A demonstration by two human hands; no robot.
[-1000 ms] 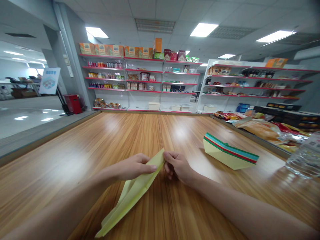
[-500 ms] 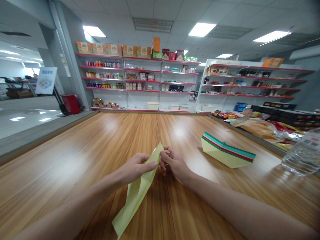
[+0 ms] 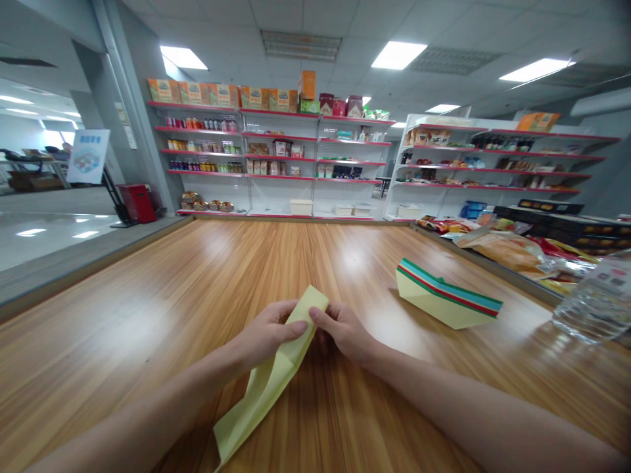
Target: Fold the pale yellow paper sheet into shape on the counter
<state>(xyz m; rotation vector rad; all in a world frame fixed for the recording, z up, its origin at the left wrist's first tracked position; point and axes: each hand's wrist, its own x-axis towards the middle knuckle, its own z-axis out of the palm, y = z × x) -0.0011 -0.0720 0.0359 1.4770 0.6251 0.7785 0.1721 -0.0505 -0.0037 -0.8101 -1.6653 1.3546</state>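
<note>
A long folded strip of pale yellow paper [image 3: 276, 381] slants from the lower left up to the middle, held between both hands. My left hand [image 3: 276, 332] grips it from the left, thumb on top and fingers behind. Near its upper end my right hand [image 3: 345, 328] pinches it, the thumb on the paper's face and the fingers hidden behind. To the right a folded paper boat [image 3: 448, 299] lies on the table, pale yellow below with green, blue, white and red stripes along its upper edge.
The wooden table [image 3: 236, 263] has a raised edge. A clear plastic bottle [image 3: 589, 305] is at the far right. Beyond the right edge lie snack bags [image 3: 513, 253] and black boxes [image 3: 566, 226]. Stocked shelves [image 3: 280, 157] stand behind.
The paper's upper end has turned so its face shows wider. My right thumb has shifted slightly left and down onto it, and the right fingers have gone behind the paper.
</note>
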